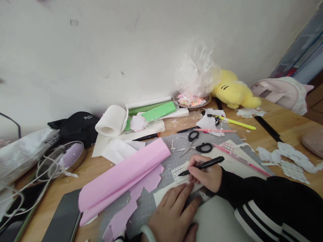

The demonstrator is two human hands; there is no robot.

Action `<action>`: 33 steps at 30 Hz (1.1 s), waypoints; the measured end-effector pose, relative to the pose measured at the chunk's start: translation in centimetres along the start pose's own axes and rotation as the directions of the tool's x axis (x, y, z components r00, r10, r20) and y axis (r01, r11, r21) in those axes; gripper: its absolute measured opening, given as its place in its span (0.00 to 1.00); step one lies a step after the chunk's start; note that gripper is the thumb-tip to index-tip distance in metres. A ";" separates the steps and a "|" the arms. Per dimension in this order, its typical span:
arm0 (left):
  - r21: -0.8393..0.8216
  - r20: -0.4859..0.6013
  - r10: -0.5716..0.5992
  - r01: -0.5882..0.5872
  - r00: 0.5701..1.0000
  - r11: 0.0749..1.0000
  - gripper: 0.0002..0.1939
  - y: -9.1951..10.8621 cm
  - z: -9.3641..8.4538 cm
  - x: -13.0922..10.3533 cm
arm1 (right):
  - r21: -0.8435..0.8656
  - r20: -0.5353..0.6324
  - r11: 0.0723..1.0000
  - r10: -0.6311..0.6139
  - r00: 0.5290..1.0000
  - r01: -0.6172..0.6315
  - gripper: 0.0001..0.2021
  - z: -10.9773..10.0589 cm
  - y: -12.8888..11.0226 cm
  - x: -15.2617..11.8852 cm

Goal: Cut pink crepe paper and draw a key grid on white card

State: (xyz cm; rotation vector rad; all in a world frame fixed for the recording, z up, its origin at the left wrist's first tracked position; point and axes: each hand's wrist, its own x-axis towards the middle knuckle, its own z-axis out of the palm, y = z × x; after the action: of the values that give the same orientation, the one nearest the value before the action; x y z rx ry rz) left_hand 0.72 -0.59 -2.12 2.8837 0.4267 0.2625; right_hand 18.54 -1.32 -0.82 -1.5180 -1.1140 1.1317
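A black pen (pixel 210 163) is pinched in my right hand (pixel 205 173), its tip on a small framed drawing of rounded cells (pixel 179 172) on cream paper. The heel of that hand rests on the paper. My left hand (pixel 173 211) lies flat with its fingers spread over the lower part of the cream paper (pixel 160 196), just below the drawing. Open black-handled scissors (pixel 195 145) lie above my right hand on the grey cutting mat (pixel 165 173). A pink marker (pixel 242 160) is to the right.
Folded pink paper (pixel 123 178) and a phone (pixel 63 216) lie at the left. Behind are a white paper roll (pixel 111 121), green paper (pixel 158 112), a metal dish (pixel 193 107) and a yellow plush toy (pixel 233 89). White scraps (pixel 294 171) and a black comb-like strip (pixel 268 128) are at the right.
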 end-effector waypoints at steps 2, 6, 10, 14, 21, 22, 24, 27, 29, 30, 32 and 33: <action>-0.003 -0.003 0.006 -0.006 1.000 1.000 0.24 0.1 -0.1 0.0 | -0.007 0.003 1.000 0.004 1.000 -0.004 0.04 0.0 0.0 -0.1; -0.002 -0.017 0.021 -0.021 1.000 1.000 0.24 0.0 -0.1 0.0 | 0.003 0.022 1.000 0.011 1.000 -0.011 0.04 -0.1 0.0 -0.1; -0.002 -0.001 -0.005 0.005 1.000 1.000 0.24 0.0 -0.2 0.0 | 0.021 0.025 1.000 0.005 1.000 -0.006 0.03 0.0 0.1 -0.1; -0.010 -0.001 0.009 -0.009 1.000 1.000 0.24 0.1 -0.2 0.0 | 0.029 0.034 0.999 0.013 0.999 -0.014 0.03 0.1 0.1 0.0; -0.059 0.010 -0.045 0.046 0.999 0.997 0.23 0.4 0.1 -0.1 | 0.069 -0.045 0.997 0.024 0.999 -0.021 0.04 0.0 0.0 0.0; -0.059 0.012 -0.042 0.042 0.999 0.997 0.23 0.3 0.1 0.0 | 0.064 -0.054 0.998 0.027 0.998 -0.024 0.04 0.0 -0.1 0.0; -0.051 0.012 -0.027 0.028 1.000 0.998 0.23 0.2 0.0 0.0 | 0.050 -0.059 0.998 0.026 0.998 -0.023 0.04 0.0 -0.1 0.0; -0.039 0.023 -0.010 0.011 1.000 0.999 0.24 0.1 -0.1 0.0 | 0.036 -0.050 0.999 0.025 0.998 -0.023 0.05 0.0 -0.1 0.0; -0.041 0.039 -0.016 0.017 0.999 0.999 0.24 0.1 -0.1 0.0 | 0.033 -0.036 0.999 0.026 0.999 -0.024 0.04 0.0 0.0 0.0; -0.047 0.038 -0.028 0.030 0.999 0.998 0.24 0.2 -0.1 0.0 | 0.031 -0.028 0.999 0.025 0.999 -0.024 0.04 0.0 0.0 0.0; -0.065 0.027 -0.049 0.050 0.998 0.997 0.24 0.3 0.0 -0.1 | 0.027 -0.014 0.999 0.023 1.000 -0.022 0.04 -0.1 0.1 0.0; -0.074 0.019 -0.057 0.058 0.998 0.996 0.23 0.4 0.1 -0.1 | 0.025 -0.008 0.999 0.020 1.000 -0.020 0.04 -0.1 0.1 0.0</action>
State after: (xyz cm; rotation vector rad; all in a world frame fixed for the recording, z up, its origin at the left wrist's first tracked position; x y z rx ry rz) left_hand 0.76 -1.00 -2.11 2.7935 0.4857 0.2396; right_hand 18.66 -1.39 -0.88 -1.5166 -1.0769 1.1478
